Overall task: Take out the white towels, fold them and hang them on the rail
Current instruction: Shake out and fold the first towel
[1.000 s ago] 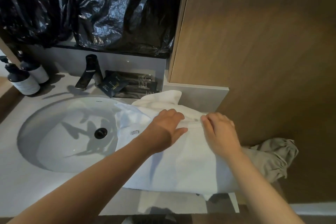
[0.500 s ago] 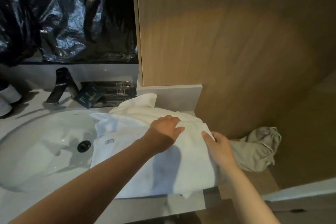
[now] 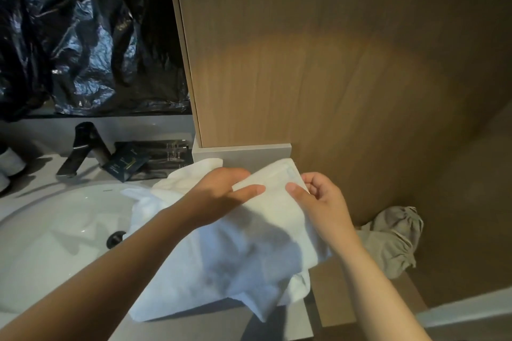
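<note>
A folded white towel is lifted at its far edge above the counter beside the sink, its near end hanging down over the counter's front. My left hand pinches the far edge from the left, thumb on top. My right hand grips the far right corner, thumb on the top face. A second white towel lies crumpled underneath, reaching toward the back wall. No rail is in view.
A white oval sink with a dark drain and a dark tap fills the left. Dark packets lie behind it. A wooden panel rises ahead. A beige cloth bundle lies at the right. Black plastic sheet covers the mirror.
Both hands went from pressing flat on the towel to gripping its far edge and raising it off the counter. The view has swung right.
</note>
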### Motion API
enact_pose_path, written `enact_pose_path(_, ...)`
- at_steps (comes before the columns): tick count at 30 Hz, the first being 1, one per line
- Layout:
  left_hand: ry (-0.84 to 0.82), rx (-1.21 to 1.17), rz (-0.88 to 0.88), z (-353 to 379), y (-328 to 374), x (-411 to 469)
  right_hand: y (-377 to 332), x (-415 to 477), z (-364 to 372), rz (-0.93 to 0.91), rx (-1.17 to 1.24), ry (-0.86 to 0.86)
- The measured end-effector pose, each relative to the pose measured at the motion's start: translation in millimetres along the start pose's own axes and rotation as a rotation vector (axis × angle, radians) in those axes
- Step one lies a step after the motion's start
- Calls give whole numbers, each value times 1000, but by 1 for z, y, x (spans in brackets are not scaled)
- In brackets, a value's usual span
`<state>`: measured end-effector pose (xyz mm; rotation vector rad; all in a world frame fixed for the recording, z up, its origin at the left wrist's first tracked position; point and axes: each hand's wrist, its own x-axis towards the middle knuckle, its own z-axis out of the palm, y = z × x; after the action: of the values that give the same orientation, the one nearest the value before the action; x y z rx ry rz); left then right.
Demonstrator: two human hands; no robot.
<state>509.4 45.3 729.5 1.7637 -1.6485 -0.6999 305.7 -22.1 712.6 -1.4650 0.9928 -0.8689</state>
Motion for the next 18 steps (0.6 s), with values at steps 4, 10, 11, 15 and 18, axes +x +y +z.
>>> enact_pose_path(4, 146, 7, 84, -20, 11, -4, -39, 10, -6, -70, -69, -105)
enact_pose_path(10, 292, 93, 96, -55, 25, 18, -96, 26, -12, -163, -206, -206)
enact_pose_path(11, 308, 97, 95, -60, 27, 22, -107, 28, -11, -180, -216, -218)
enact_pose_path(15, 450, 134, 101, -89, 49, 36, -157, 40, -4, -218, -166, -203)
enact_pose_path(18, 625, 75, 136, -112, 73, 39, -199, 49, 1, -256, -131, -135)
